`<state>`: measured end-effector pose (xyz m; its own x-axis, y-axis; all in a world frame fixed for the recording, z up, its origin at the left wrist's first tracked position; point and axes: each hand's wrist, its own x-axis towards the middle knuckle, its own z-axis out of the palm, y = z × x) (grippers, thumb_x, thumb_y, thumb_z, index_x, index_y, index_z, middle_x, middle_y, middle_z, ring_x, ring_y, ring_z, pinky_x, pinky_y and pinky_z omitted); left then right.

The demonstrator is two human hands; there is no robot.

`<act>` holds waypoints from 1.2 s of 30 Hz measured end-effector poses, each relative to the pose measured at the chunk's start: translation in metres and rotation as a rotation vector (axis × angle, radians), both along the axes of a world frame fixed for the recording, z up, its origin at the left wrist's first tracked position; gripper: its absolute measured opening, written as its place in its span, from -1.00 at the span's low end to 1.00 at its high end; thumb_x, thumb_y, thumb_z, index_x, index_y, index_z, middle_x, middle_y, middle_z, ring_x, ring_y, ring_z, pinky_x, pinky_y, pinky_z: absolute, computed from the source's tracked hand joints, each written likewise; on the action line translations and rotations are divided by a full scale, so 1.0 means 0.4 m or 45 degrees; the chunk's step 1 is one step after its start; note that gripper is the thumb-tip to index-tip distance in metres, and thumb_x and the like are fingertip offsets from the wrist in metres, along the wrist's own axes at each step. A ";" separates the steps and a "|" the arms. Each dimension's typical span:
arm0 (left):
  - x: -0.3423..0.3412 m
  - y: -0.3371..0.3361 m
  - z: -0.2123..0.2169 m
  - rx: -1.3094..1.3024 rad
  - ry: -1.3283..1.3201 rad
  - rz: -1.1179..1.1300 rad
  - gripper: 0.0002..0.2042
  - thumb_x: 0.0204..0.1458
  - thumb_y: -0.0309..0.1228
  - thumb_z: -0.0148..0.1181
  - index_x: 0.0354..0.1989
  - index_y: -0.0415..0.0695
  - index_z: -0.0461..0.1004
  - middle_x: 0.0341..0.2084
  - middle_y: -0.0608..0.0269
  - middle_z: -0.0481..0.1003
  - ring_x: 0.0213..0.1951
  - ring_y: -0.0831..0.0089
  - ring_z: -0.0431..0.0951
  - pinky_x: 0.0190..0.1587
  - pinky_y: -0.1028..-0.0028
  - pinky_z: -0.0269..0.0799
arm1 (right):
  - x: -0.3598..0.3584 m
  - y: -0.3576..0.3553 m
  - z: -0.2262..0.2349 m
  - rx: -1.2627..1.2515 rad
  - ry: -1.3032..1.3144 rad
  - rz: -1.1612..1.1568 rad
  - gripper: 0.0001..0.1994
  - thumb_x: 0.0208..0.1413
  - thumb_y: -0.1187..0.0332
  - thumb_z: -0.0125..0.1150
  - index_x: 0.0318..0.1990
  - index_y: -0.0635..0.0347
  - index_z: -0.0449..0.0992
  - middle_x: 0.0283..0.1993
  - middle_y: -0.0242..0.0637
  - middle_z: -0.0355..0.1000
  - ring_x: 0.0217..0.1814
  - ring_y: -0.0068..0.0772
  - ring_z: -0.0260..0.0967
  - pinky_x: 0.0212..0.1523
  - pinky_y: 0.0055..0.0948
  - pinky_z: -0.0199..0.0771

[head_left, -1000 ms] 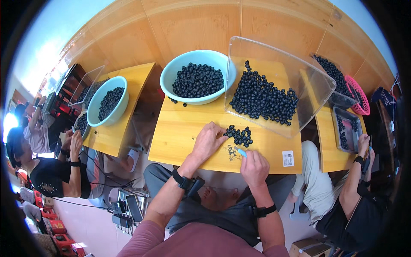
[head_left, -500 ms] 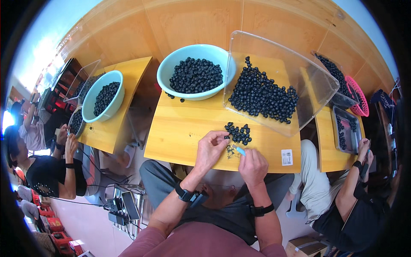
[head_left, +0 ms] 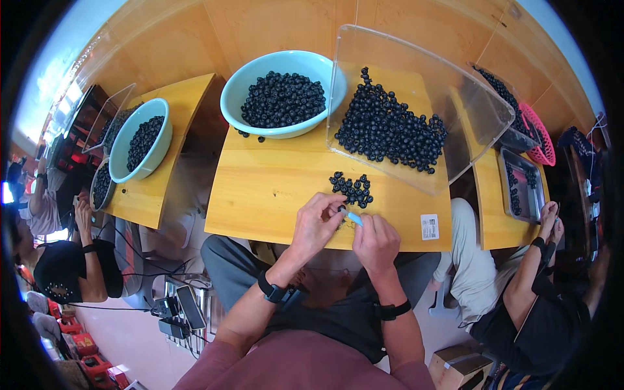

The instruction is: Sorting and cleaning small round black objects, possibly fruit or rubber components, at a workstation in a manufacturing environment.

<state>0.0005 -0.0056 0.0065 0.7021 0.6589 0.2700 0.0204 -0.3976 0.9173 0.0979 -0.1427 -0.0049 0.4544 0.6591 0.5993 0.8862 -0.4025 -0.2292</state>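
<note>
Blue tool between two hands (left hand, right hand); two bowls.

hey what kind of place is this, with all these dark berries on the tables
Probably a shared sorting workroom. Wooden tables stand side by side, each with a basin of dark berries; other people sit working at neighbouring tables beside clear trays.
</note>
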 end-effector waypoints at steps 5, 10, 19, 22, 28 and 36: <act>-0.001 0.000 0.004 -0.044 -0.006 -0.078 -0.68 0.02 -0.65 0.38 -0.02 -0.20 0.63 -0.30 0.24 0.56 -0.26 0.51 0.61 -0.16 0.54 0.55 | 0.002 -0.002 0.005 -0.004 -0.007 0.028 -0.90 0.11 0.36 0.29 -0.33 0.13 0.48 -0.45 -0.28 0.27 -0.44 -0.21 0.39 -0.44 -0.23 0.38; -0.002 0.000 0.006 -0.041 0.031 -0.064 -0.67 0.01 -0.65 0.38 -0.01 -0.20 0.62 -0.30 0.24 0.56 -0.25 0.50 0.61 -0.14 0.53 0.55 | 0.002 -0.001 0.004 -0.025 -0.004 0.019 -0.89 0.11 0.36 0.29 -0.34 0.13 0.48 -0.45 -0.28 0.27 -0.44 -0.20 0.38 -0.44 -0.22 0.38; -0.003 -0.003 -0.010 -0.118 0.008 -0.040 -0.68 0.02 -0.65 0.42 -0.03 -0.19 0.60 -0.32 0.21 0.55 -0.27 0.47 0.61 -0.17 0.50 0.57 | 0.001 -0.002 0.008 -0.021 0.034 0.021 -0.90 0.10 0.36 0.29 -0.31 0.11 0.49 -0.44 -0.27 0.30 -0.43 -0.19 0.41 -0.43 -0.21 0.40; -0.006 0.007 -0.052 -0.310 -0.089 -0.052 -0.68 0.04 -0.64 0.42 -0.01 -0.23 0.56 -0.30 0.25 0.55 -0.25 0.53 0.60 -0.13 0.52 0.57 | -0.001 0.002 0.010 -0.019 0.060 -0.005 -0.92 0.10 0.38 0.27 -0.28 0.13 0.52 -0.43 -0.25 0.34 -0.43 -0.15 0.43 -0.42 -0.18 0.41; -0.005 0.006 -0.050 -0.477 -0.176 -0.051 -0.64 0.06 -0.64 0.42 0.05 -0.26 0.52 -0.28 0.28 0.54 -0.21 0.59 0.58 -0.09 0.56 0.57 | -0.001 0.001 0.014 -0.014 0.070 -0.010 -0.92 0.10 0.41 0.24 -0.25 0.17 0.54 -0.43 -0.23 0.37 -0.43 -0.10 0.44 -0.41 -0.16 0.42; -0.008 0.018 -0.020 -0.236 -0.100 -0.037 -0.75 0.04 -0.69 0.39 -0.09 -0.26 0.63 -0.27 0.31 0.49 -0.24 0.61 0.52 -0.14 0.60 0.50 | 0.000 0.010 0.011 0.015 0.031 -0.026 -0.94 0.08 0.43 0.25 -0.30 0.15 0.51 -0.44 -0.23 0.36 -0.43 -0.10 0.43 -0.42 -0.16 0.41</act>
<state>-0.0029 0.0017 -0.0014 0.7030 0.6823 0.2006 -0.0628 -0.2214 0.9732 0.0980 -0.1386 -0.0003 0.4820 0.6425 0.5956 0.8721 -0.4175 -0.2553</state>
